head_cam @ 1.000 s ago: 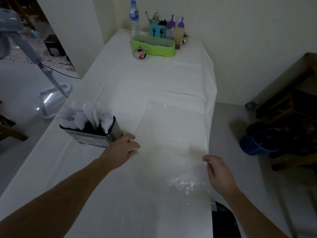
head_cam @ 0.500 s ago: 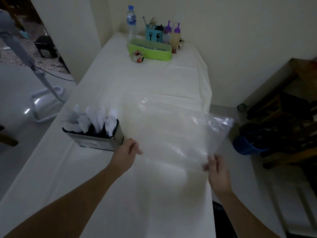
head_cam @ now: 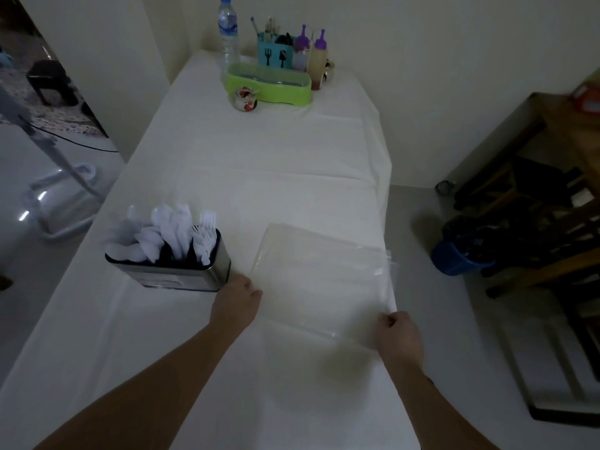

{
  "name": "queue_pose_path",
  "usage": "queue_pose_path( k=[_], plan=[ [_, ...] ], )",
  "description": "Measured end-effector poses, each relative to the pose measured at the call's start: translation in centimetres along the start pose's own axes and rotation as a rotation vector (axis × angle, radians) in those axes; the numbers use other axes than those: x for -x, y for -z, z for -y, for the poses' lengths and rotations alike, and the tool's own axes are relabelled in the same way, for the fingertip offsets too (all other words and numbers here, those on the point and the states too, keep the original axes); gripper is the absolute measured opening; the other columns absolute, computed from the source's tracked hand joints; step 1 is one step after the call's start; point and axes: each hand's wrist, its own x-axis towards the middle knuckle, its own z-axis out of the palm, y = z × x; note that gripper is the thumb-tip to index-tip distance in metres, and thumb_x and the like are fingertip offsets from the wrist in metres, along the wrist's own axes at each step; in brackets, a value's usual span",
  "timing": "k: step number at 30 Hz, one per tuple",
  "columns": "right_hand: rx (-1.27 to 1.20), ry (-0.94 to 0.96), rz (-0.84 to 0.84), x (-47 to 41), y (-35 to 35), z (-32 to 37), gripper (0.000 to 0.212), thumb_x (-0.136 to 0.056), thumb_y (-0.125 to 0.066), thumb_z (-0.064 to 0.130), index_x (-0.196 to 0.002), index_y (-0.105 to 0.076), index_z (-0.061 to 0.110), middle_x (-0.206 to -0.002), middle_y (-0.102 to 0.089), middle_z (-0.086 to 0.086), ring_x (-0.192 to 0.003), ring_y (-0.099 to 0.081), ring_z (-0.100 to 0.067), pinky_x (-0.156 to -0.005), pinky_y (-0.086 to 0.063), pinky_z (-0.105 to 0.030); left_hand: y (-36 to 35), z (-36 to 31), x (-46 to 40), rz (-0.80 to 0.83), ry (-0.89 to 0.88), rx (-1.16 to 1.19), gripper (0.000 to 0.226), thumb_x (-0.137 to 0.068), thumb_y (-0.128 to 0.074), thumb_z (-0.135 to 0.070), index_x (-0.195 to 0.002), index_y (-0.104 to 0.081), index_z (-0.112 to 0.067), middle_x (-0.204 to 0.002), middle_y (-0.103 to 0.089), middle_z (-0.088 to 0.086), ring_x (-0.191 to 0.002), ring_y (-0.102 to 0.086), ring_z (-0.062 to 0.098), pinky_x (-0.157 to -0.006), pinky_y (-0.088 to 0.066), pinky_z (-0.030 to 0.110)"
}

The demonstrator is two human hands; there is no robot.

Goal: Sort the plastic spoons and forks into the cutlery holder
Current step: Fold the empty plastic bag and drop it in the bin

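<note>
Plastic bag (head_cam: 321, 271) now folded flat, both grips pinching it, cutlery holder (head_cam: 181, 274) just left.

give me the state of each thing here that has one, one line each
cutlery holder: upright, filled with white spoons and forks
plastic bag: empty, lying flat on the table, held at both near corners
left hand: holding the bag's near left corner, beside the holder
right hand: fingers curled, pinching the bag's near right corner
water bottle: upright, capped
squeeze bottles: upright, purple caps on
green tray: flat on the table, contents unclear
</note>
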Motion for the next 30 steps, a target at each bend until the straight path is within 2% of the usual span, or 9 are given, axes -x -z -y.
queue_pose_path(
  k=[3,8,12,15,19,22,26,28,30],
  plan=[
    [0.027,-0.084,0.030,0.3,-0.2,0.4,0.027,-0.096,-0.049,0.034,-0.103,-0.055,0.009,-0.099,-0.065,-0.013,-0.086,-0.061,-0.032,-0.070,-0.045,-0.033,-0.4,-0.6,-0.3,-0.004,-0.019,-0.150,0.021,-0.091,-0.060,-0.027,-0.096,-0.058,-0.007,-0.099,-0.063,0.015,-0.099,-0.061,0.034,-0.081,-0.045,0.033],
    [0.068,-0.183,0.080,0.7,-0.5,1.5,0.038,-0.088,-0.054,0.029,-0.115,-0.053,0.002,-0.114,-0.063,-0.020,-0.101,-0.062,-0.037,-0.078,-0.048,-0.033,-0.5,-1.7,-0.7,0.025,0.019,-0.214,0.028,-0.092,-0.055,-0.026,-0.105,-0.053,-0.001,-0.113,-0.063,0.018,-0.110,-0.059,0.037,-0.087,-0.047,0.037],
    [0.171,-0.241,0.086,1.3,-0.8,1.7,0.046,-0.087,-0.052,0.032,-0.124,-0.050,0.005,-0.124,-0.052,-0.020,-0.109,-0.056,-0.037,-0.092,-0.046,-0.039,-0.2,-2.3,-1.4,0.041,0.064,-0.209,0.027,-0.096,-0.047,-0.021,-0.110,-0.052,0.002,-0.112,-0.061,0.020,-0.107,-0.060,0.038,-0.080,-0.045,0.037],
    [0.107,-0.296,0.115,1.5,-0.8,1.5,0.045,-0.088,-0.053,0.030,-0.124,-0.050,0.004,-0.124,-0.056,-0.020,-0.111,-0.058,-0.037,-0.091,-0.047,-0.038,0.4,-2.3,-1.8,0.107,0.083,-0.253,0.027,-0.094,-0.050,-0.017,-0.110,-0.057,0.004,-0.115,-0.062,0.022,-0.109,-0.061,0.039,-0.080,-0.047,0.035],
    [0.036,-0.338,0.221,2.0,0.2,1.0,0.034,-0.091,-0.053,0.022,-0.114,-0.060,-0.001,-0.113,-0.064,-0.014,-0.113,-0.061,-0.034,-0.086,-0.049,-0.035,1.7,-2.3,-2.1,0.232,0.115,-0.309,0.023,-0.081,-0.064,-0.014,-0.097,-0.063,0.003,-0.103,-0.069,0.020,-0.094,-0.067,0.035,-0.070,-0.051,0.031],
    [-0.069,-0.356,0.259,2.7,0.8,0.2,0.022,-0.086,-0.057,0.014,-0.098,-0.064,-0.003,-0.100,-0.065,-0.016,-0.102,-0.065,-0.035,-0.075,-0.051,-0.034,2.1,-2.4,-2.0,0.335,0.111,-0.331,0.027,-0.074,-0.073,-0.014,-0.092,-0.067,0.006,-0.090,-0.070,0.017,-0.083,-0.069,0.032,-0.059,-0.050,0.028],
    [-0.182,-0.266,0.217,4.4,2.2,-1.3,0.016,-0.087,-0.057,0.016,-0.081,-0.066,0.004,-0.083,-0.064,-0.011,-0.077,-0.061,-0.026,-0.067,-0.046,-0.031,2.1,-3.1,-1.6,0.389,0.088,-0.385,0.026,-0.072,-0.080,-0.017,-0.085,-0.068,0.002,-0.082,-0.069,0.014,-0.079,-0.069,0.028,-0.058,-0.047,0.026],
    [-0.220,-0.242,0.145,5.1,2.9,-2.4,0.017,-0.089,-0.053,0.015,-0.083,-0.060,0.001,-0.080,-0.060,-0.010,-0.073,-0.056,-0.024,-0.065,-0.044,-0.032,1.5,-4.1,-1.1,0.387,0.031,-0.384,0.025,-0.074,-0.080,-0.019,-0.081,-0.070,0.003,-0.080,-0.068,0.014,-0.072,-0.065,0.027,-0.058,-0.045,0.025],
    [-0.303,-0.244,0.084,5.9,3.8,-3.7,0.014,-0.089,-0.053,0.016,-0.087,-0.056,0.002,-0.086,-0.066,-0.012,-0.077,-0.064,-0.029,-0.067,-0.051,-0.038,0.6,-5.2,-0.4,0.369,-0.056,-0.338,0.021,-0.077,-0.077,-0.016,-0.068,-0.068,0.001,-0.066,-0.062,0.013,-0.059,-0.057,0.025,-0.054,-0.039,0.026]
  ],
)
